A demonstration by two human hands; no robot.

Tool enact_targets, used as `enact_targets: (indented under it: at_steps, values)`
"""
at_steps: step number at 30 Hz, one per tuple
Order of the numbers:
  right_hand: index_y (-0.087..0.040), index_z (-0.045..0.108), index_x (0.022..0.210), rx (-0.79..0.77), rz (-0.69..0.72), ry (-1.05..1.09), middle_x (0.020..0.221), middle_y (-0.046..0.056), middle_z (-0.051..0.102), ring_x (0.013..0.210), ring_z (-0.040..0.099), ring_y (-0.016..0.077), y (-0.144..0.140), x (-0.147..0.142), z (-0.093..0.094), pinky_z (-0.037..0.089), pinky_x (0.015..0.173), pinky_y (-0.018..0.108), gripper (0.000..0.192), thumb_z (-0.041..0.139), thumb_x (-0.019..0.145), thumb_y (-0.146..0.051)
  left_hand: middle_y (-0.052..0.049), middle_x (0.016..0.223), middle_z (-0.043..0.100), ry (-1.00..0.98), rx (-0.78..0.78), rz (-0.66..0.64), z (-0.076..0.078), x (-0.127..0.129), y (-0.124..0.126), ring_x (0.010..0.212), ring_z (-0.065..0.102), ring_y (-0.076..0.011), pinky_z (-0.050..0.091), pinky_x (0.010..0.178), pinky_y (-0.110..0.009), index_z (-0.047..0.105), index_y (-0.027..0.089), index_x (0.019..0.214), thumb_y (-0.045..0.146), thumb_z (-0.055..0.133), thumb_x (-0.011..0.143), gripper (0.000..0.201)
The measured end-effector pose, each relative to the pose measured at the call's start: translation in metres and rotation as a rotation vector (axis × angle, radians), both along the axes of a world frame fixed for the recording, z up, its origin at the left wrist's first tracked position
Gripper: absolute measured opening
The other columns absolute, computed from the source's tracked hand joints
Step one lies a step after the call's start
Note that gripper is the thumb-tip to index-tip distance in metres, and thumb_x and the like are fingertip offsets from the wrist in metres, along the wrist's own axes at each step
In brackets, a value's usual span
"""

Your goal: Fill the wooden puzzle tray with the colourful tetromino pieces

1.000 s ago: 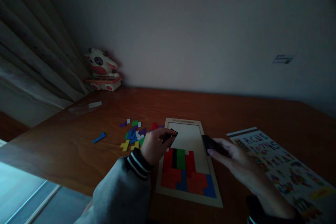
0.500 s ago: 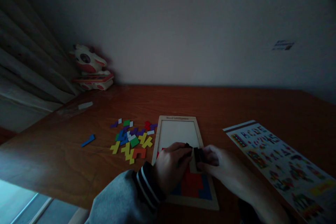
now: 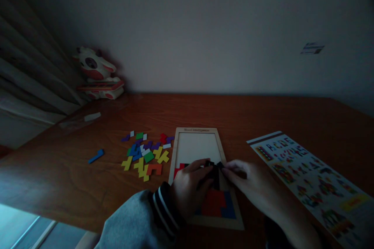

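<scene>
The left hand (image 3: 191, 192) and right hand (image 3: 249, 186) meet over the puzzle tray (image 3: 178, 146), fingertips of both pinching a black piece (image 3: 215, 171) held against the coloured pieces already set in the tray's near half. Loose pieces (image 3: 146, 153) lie just left of the tray; a picture sheet (image 3: 309, 179) lies to its right on the table (image 3: 248, 116).

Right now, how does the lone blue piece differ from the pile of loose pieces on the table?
The lone blue piece lies by itself, far left on the table; the pile of loose pieces is clustered just left of the puzzle tray. The blue piece is one colour and one long bar; the pile mixes yellow, green, purple, red, orange and white shapes. Both lie flat on the table, outside the tray, and neither hand touches them.
</scene>
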State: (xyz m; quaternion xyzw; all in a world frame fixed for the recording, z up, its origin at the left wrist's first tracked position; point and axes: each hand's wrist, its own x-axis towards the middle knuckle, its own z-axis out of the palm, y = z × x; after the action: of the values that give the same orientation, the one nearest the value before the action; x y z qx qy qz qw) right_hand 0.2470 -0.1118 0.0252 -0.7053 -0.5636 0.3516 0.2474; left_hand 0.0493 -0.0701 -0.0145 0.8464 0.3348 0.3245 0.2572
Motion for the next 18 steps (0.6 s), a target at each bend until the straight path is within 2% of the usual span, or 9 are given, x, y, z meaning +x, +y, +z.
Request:
enact_targets:
  at_steps: [3,7,12,16,18]
  values:
    - [-0.022,0.067,0.091,-0.041,-0.033,0.010,0.086,0.008,0.077,0.080,0.073,0.0243,0.000,-0.001,-0.006,0.052,0.070,0.034,0.019,0.054,0.085,-0.034,-0.010,0.124,0.068,0.007,0.029,0.012,-0.003,0.000,0.002,0.105,0.070,-0.0208,0.060,0.090,-0.033,0.071,0.018,0.114,0.009,0.067,0.081,0.034]
    - [-0.023,0.062,0.086,-0.037,-0.033,-0.156,0.079,0.005,0.074,0.073,0.070,0.0231,0.000,-0.001,-0.013,0.048,0.064,0.032,0.011,0.058,0.084,-0.033,-0.011,0.122,0.069,0.062,0.079,0.011,-0.004,0.000,0.002,0.102,0.071,-0.0217,0.061,0.089,-0.034,0.070,0.017,0.115,0.013,0.070,0.081,0.034]
    - [-0.024,0.053,0.077,-0.036,0.005,-0.280,0.076,0.005,0.071,0.070,0.067,0.0228,-0.002,-0.003,-0.013,0.043,0.060,0.031,0.019,0.058,0.087,-0.039,-0.009,0.118,0.071,0.170,0.184,0.010,-0.002,0.000,0.003,0.095,0.069,-0.0246,0.061,0.083,-0.039,0.071,0.015,0.113,0.022,0.075,0.081,0.033]
    - [-0.024,0.049,0.080,-0.037,0.020,-0.288,0.074,0.004,0.068,0.070,0.066,0.0227,-0.003,-0.003,-0.013,0.042,0.060,0.032,0.021,0.056,0.088,-0.042,-0.007,0.116,0.072,0.204,0.252,0.000,-0.002,0.000,0.004,0.090,0.066,-0.0238,0.061,0.077,-0.039,0.072,0.016,0.103,0.027,0.075,0.082,0.024]
    - [-0.024,0.048,0.083,0.015,0.015,-0.270,0.074,0.003,0.067,0.069,0.066,0.0221,-0.002,-0.002,-0.015,0.043,0.060,0.031,0.022,0.053,0.090,-0.044,-0.008,0.114,0.073,0.209,0.281,-0.019,-0.002,0.001,0.004,0.088,0.065,-0.0227,0.060,0.076,-0.037,0.072,0.016,0.100,0.030,0.074,0.083,0.022]
